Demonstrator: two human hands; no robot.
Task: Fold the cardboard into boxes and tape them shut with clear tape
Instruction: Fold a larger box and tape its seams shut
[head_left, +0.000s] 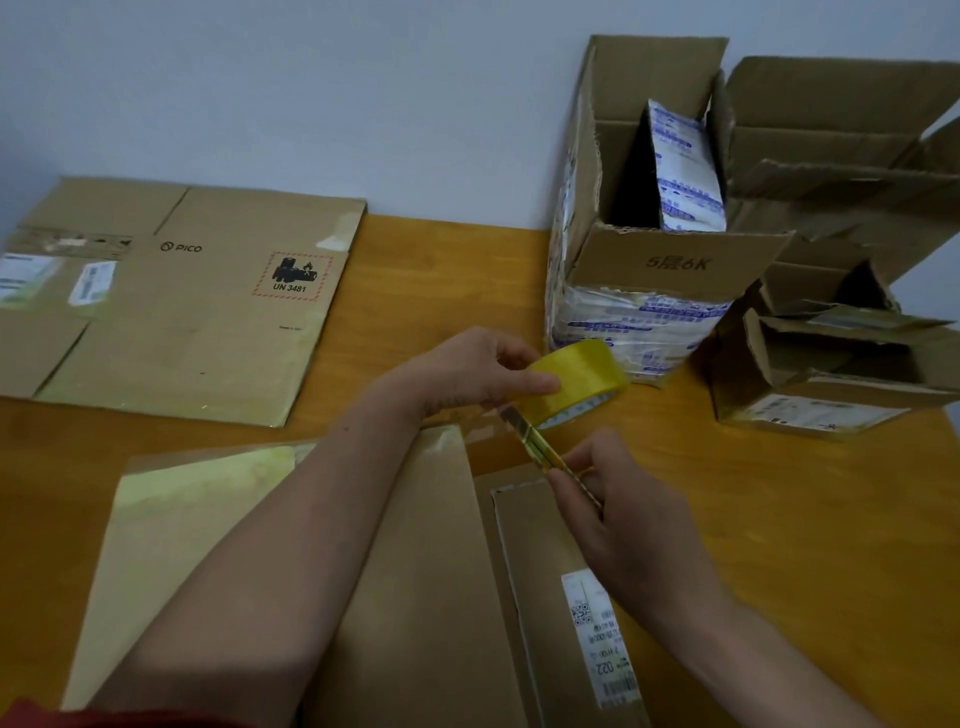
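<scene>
Open boxes (670, 260) crowd the right; bare table (441, 270) beside flat cardboard (197, 322) seems passable.

— What do we see at the centre?
— We see the left hand (467, 369) gripping a yellowish tape roll (576, 379) just above the wooden table (779, 519). The right hand (623, 514) pinches a yellow utility knife (540, 447), its blade up against the clear strip pulled from the roll.
— And beneath the arms?
— We make out a brown cardboard box (426, 545) with a white label. A flattened PICO carton (208, 312) lies far left, and open boxes (670, 265) stand at the right.
</scene>
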